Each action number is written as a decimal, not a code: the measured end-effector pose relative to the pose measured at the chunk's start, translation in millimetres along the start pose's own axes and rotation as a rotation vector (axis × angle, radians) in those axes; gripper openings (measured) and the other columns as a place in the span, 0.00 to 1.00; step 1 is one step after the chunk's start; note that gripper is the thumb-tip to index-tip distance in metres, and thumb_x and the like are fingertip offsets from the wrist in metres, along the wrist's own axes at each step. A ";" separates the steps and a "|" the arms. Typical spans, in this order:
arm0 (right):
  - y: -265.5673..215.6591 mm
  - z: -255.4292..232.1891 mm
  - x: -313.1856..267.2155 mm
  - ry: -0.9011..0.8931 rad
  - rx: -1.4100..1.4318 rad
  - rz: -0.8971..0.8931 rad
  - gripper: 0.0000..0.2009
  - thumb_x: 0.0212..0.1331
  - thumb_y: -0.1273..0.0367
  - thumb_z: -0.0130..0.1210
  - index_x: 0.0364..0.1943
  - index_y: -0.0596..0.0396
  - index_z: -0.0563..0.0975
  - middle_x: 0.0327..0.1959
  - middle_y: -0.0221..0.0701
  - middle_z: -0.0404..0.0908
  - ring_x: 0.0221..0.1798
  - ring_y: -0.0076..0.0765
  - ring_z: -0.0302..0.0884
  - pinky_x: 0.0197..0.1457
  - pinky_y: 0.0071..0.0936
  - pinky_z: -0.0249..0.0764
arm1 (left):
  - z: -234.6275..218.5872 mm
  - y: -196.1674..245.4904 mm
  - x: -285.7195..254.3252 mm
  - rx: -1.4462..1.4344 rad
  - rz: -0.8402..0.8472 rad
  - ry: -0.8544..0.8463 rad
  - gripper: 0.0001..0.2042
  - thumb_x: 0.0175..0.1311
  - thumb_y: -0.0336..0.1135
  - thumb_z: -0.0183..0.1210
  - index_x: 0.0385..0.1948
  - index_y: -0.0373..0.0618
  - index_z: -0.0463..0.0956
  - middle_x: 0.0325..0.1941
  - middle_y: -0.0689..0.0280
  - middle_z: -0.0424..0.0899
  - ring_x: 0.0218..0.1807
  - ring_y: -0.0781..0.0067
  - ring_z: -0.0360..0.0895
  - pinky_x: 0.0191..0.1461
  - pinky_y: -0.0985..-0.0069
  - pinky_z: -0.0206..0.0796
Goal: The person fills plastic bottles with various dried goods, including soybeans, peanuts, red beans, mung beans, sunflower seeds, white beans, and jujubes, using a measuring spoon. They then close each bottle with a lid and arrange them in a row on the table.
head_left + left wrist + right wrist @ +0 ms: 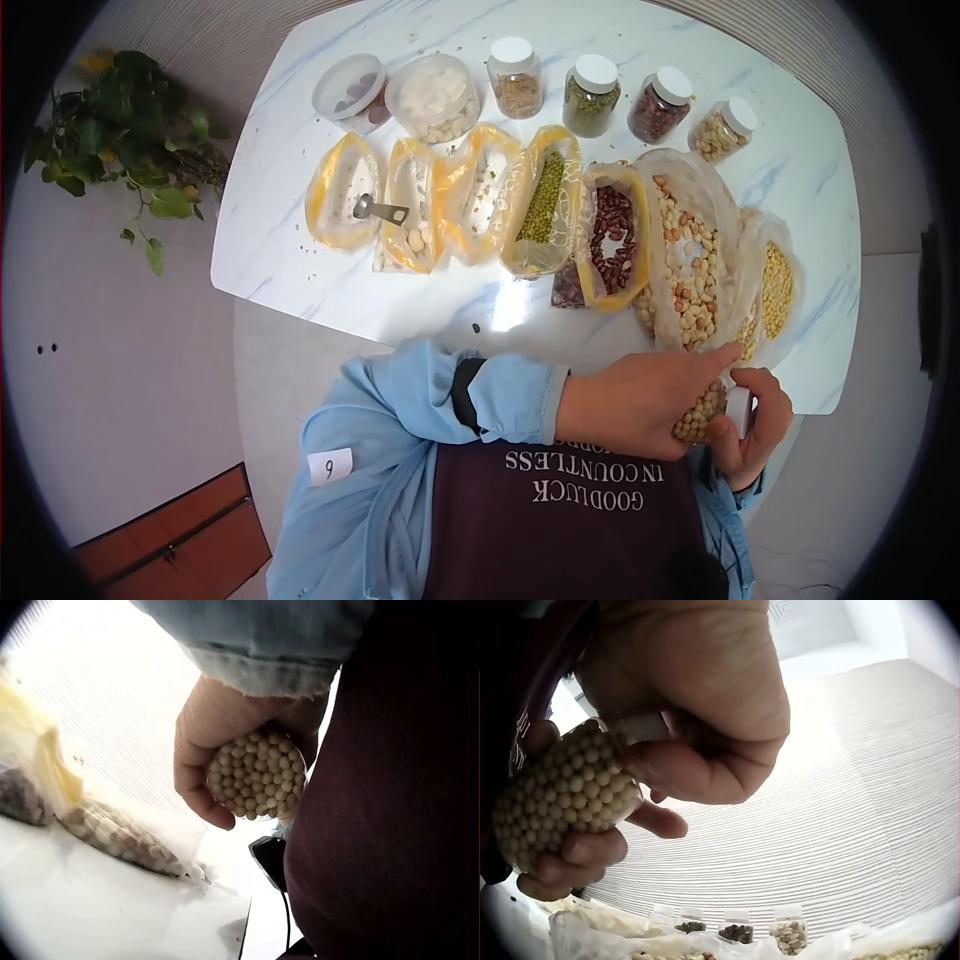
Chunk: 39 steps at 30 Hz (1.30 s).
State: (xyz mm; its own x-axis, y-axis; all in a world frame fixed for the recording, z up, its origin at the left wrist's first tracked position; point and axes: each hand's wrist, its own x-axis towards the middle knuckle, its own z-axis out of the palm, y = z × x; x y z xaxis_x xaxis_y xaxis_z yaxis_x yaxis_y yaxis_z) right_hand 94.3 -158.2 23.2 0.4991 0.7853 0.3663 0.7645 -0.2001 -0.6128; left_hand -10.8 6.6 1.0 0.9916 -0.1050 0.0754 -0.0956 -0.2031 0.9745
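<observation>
In the head view my left hand (628,402) is wrapped round a clear jar (700,412) of pale round beans, held on its side near my chest. My right hand (768,425) curls its thumb and fingers about the white lid (738,410) at the jar's end. The left wrist view shows the jar's bean-filled base (257,776) within the left hand (214,724). Seen from the right wrist, the right hand (705,697) covers the lid end, while left fingers (581,862) lie along the jar (566,787).
Open bags of beans and nuts, including red beans (613,235) and peanuts (690,270), line the marble table (400,300). Behind them stand several lidded jars (590,95) and two round tubs (433,98). A metal scoop (380,210) lies on the left bags. A plant (130,130) is at far left.
</observation>
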 end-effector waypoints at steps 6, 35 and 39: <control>-1.9 -1.9 2.4 0.024 0.035 -0.028 0.21 0.51 0.55 0.58 0.35 0.63 0.75 0.19 0.39 0.72 0.19 0.40 0.70 0.22 0.31 0.62 | -1.7 2.6 2.3 -0.032 -0.011 -0.023 0.42 0.45 0.33 0.66 0.64 0.37 0.52 0.49 0.49 0.74 0.50 0.48 0.74 0.49 0.63 0.69; 8.4 -25.1 0.0 0.343 0.074 0.006 0.07 0.43 0.77 0.53 0.29 0.66 0.76 0.26 0.42 0.76 0.25 0.40 0.76 0.28 0.27 0.70 | -21.6 26.2 18.2 0.404 -0.001 0.077 0.37 0.41 0.36 0.73 0.54 0.42 0.59 0.47 0.54 0.74 0.48 0.58 0.78 0.49 0.69 0.71; 16.2 -27.0 -6.6 0.389 0.030 0.054 0.05 0.45 0.79 0.52 0.28 0.64 0.76 0.25 0.40 0.76 0.25 0.38 0.75 0.29 0.25 0.69 | -26.4 39.5 38.3 0.431 -0.040 0.073 0.36 0.42 0.37 0.72 0.53 0.42 0.59 0.45 0.52 0.75 0.45 0.54 0.78 0.47 0.68 0.71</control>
State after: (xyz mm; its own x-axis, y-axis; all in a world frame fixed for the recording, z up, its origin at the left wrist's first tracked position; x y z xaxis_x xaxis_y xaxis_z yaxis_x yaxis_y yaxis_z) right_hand 114.4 -182.4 29.8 0.6604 0.4924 0.5669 0.7231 -0.2133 -0.6571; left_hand 25.7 20.3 48.0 0.9974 -0.0230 0.0687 -0.0689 -0.5949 0.8008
